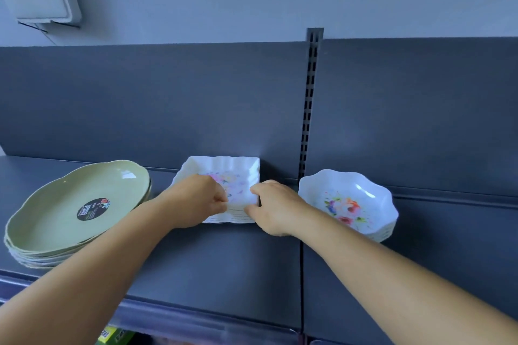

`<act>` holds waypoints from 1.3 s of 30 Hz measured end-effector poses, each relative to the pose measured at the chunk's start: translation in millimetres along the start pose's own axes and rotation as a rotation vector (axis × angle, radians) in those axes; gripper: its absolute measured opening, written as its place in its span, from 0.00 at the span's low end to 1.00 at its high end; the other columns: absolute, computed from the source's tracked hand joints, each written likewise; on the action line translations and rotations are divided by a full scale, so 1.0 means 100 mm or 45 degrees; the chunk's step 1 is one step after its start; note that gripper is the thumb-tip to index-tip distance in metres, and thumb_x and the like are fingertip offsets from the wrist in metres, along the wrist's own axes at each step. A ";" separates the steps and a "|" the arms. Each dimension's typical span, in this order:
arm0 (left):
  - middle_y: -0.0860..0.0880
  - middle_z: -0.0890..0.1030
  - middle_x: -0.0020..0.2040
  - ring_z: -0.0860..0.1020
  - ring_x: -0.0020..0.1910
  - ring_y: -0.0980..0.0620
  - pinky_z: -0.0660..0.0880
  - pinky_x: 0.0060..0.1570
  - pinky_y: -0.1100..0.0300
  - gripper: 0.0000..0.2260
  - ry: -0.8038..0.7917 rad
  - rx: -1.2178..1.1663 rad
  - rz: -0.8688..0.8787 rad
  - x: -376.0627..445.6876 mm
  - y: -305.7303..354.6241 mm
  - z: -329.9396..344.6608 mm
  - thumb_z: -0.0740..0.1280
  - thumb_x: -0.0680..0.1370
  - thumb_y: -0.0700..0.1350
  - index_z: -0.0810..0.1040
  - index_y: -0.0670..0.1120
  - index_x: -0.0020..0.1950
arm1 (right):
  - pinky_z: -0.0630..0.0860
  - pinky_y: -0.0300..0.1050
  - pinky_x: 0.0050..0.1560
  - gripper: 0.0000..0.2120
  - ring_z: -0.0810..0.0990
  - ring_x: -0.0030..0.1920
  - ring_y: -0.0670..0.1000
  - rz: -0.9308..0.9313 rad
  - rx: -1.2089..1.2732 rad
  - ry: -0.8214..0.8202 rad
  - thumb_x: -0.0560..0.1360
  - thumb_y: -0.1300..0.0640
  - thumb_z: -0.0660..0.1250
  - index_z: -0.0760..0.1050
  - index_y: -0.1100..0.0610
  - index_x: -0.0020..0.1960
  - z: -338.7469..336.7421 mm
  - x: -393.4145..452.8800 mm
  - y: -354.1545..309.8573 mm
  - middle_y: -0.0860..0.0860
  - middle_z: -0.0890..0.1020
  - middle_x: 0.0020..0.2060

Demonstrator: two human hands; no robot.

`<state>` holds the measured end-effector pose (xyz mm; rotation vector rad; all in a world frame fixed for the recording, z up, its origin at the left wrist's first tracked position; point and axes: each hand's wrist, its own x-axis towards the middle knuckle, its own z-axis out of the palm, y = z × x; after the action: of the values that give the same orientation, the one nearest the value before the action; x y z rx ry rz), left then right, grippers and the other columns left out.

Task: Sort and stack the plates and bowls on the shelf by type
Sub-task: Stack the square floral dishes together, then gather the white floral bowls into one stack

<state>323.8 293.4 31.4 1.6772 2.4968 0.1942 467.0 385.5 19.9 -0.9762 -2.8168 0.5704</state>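
The stack of square floral plates (224, 176) sits mid-shelf, back edge close to the rear panel, w/ both hands on its front. Left hand (197, 202) has fingers curled in over the near-left rim, pinching it; right hand (273, 209) clamps the near-right corner, thumb on top, fingers around the stacked edges. Looks to me like the squaring-up step, i.e. this pile is being set or nudged into its spot btwn the other two. To the left, just beside it, a stack of green scalloped plates (70, 204) w/ a round dark label; to the right, past the slotted upright (309, 109), a stack of white floral bowls (350, 202). All three piles stand apart on the dark shelf (224, 266), each one type, so sorting seems nearly done. Next move prob. calls for letting go gently w/o skewing the top plate, then checking edges line up.
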 end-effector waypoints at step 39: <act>0.48 0.75 0.64 0.75 0.62 0.47 0.75 0.58 0.51 0.19 0.043 0.185 0.485 0.55 4.75 0.94 0.56 0.81 0.54 0.69 0.46 0.68 | 0.61 0.44 0.69 0.24 0.60 0.74 0.52 0.505 -0.152 0.199 0.81 0.49 0.56 0.62 0.56 0.74 -1.55 -2.72 3.89 0.49 0.64 0.73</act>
<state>751.9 526.0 20.7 2.2156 2.2361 0.0782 939.2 548.1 20.9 -1.5467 -2.5548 0.3430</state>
